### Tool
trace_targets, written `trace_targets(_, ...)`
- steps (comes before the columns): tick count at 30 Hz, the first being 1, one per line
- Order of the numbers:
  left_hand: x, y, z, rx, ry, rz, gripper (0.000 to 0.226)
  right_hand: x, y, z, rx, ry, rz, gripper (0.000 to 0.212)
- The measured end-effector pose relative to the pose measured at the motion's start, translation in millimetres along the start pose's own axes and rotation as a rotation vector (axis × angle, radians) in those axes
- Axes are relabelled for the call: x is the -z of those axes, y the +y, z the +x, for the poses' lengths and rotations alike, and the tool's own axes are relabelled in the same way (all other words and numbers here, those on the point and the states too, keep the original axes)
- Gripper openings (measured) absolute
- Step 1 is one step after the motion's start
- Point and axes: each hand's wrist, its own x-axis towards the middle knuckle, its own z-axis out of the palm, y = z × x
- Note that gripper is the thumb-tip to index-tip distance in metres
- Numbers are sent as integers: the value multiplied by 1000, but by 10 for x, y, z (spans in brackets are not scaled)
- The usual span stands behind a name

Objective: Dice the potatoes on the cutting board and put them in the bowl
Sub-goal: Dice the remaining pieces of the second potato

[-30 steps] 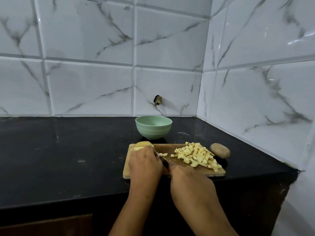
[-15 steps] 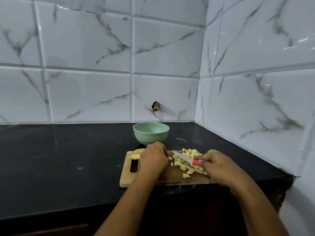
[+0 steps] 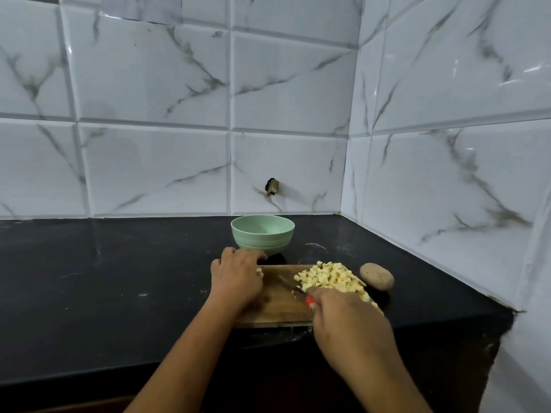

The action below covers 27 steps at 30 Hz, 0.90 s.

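1. The black counter (image 3: 119, 293) carries the wooden cutting board (image 3: 280, 305), whose long axis runs left to right.
2. The green bowl (image 3: 262, 234) stands just behind the board's left end, nearer the left hand (image 3: 237, 278). No potato shows inside it.
3. The left hand arches over the board's left end, and whether it grasps anything cannot be told.
4. The right hand (image 3: 348, 320) grips the knife (image 3: 293, 289) by its red handle.
5. Pale yellow potato cubes (image 3: 331, 278) are heaped on the board's right half, just ahead of the right hand.
6. A whole potato (image 3: 377, 276), unpeeled, lies beside the board's right end.

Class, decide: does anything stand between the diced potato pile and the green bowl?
Nothing visible does. Only bare cutting board and counter lie between the potato pile and the bowl; the left hand sits beside that path.
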Motion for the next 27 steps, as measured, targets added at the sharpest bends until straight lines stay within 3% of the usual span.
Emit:
trace_targets(4, 34, -135, 75, 40, -176, 97, 52, -155, 2, 16, -13, 13, -60, 41)
trace_targets(7, 59, -200, 135, 40, -230, 92, 43, -181, 84, 46, -69, 55, -48, 40)
trace_targets(12, 1, -208, 74, -60, -22, -33, 34, -204, 126, 59, -78, 113, -10, 46)
trace_targets(15, 21, -192, 13, -34, 111, 41, 23, -202, 134, -6, -53, 113, 38, 47)
trace_targets(21, 5, -222, -42, -9, 125, 101, 26, -182, 155, -98, -53, 93, 30, 44)
trace_targets(27, 14, -226, -44, 17, 65, 13, 26, -112, 245, -64, -79, 120, 42, 41)
